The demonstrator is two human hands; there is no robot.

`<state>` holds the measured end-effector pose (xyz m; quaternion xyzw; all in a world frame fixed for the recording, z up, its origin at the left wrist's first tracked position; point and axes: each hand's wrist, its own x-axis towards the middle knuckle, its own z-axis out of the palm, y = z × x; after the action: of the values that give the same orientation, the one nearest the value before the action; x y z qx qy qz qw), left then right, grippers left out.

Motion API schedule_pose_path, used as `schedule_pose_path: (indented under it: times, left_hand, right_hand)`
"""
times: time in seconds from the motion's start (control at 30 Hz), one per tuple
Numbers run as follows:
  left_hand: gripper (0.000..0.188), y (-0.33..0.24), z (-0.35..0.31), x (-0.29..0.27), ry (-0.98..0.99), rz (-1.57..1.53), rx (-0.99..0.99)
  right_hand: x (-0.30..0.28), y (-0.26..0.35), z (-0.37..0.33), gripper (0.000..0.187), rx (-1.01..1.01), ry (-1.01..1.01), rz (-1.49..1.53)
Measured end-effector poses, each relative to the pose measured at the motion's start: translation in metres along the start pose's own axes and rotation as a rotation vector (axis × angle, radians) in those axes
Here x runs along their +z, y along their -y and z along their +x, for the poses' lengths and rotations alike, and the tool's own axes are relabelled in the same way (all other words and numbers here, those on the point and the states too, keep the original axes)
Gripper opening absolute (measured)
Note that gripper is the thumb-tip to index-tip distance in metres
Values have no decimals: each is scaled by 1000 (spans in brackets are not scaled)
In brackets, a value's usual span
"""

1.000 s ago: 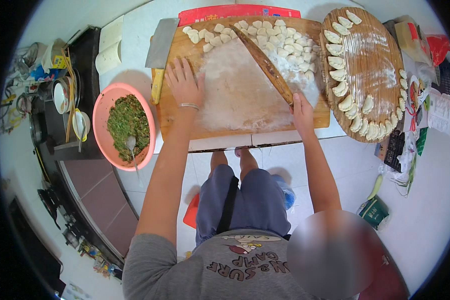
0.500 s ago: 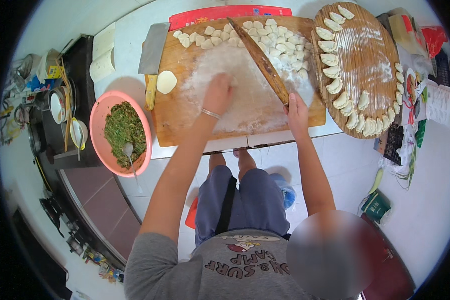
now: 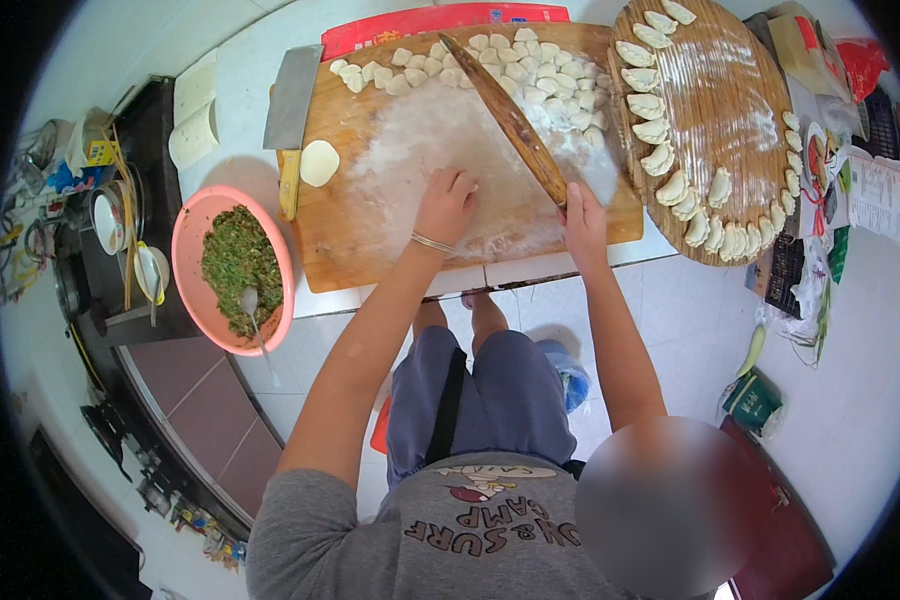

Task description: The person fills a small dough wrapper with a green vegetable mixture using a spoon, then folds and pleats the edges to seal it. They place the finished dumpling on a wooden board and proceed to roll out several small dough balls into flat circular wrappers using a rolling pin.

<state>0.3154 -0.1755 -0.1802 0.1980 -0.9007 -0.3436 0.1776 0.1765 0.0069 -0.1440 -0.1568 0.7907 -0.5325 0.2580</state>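
A floured wooden board (image 3: 370, 230) fills the table, dough pieces (image 3: 530, 75) heaped along its far edge; beside it, a round tray (image 3: 730, 110) rimmed with folded dumplings (image 3: 670, 185); a pink bowl of green filling (image 3: 235, 265) at left; the right hand (image 3: 582, 215) grips the rolling pin (image 3: 505, 115); the left hand (image 3: 445, 205), fingers loosely curled, presses the flour; a dough disc (image 3: 319, 162) lies apart beside a cleaver (image 3: 292, 100).

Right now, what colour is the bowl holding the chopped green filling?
Pink, seen in the head view: the bowl sits left of the board.
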Motion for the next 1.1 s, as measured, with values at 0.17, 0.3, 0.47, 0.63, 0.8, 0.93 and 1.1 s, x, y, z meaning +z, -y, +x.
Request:
schedule_pose_path:
  times: [0.17,0.3,0.47,0.63,0.8,0.93,1.1]
  left_hand:
    - [58,-30,21,0,-144,156,-73]
    - [69,-27,40,31,-148,414,-144]
    - [69,-33,45,35,-118,391,-200]
    - [66,-10,22,-2,-264,-367,-303]
    - [65,-13,-25,-9,168,-26,-42]
    - [68,-34,-43,2,67,-76,-98]
    - [70,-17,-51,-39,-182,218,-177]
  right_hand:
    - [-5,-5,0,41,4,-18,16]
    - [-3,-1,2,37,4,14,41]
    - [-10,1,3,38,-53,-20,-46]
    - [-21,2,6,31,-167,-26,-309]
    - [-17,2,6,29,-172,-27,-383]
    - [-10,0,7,31,-236,-3,-478]
    - [-18,6,10,33,-552,201,-816]
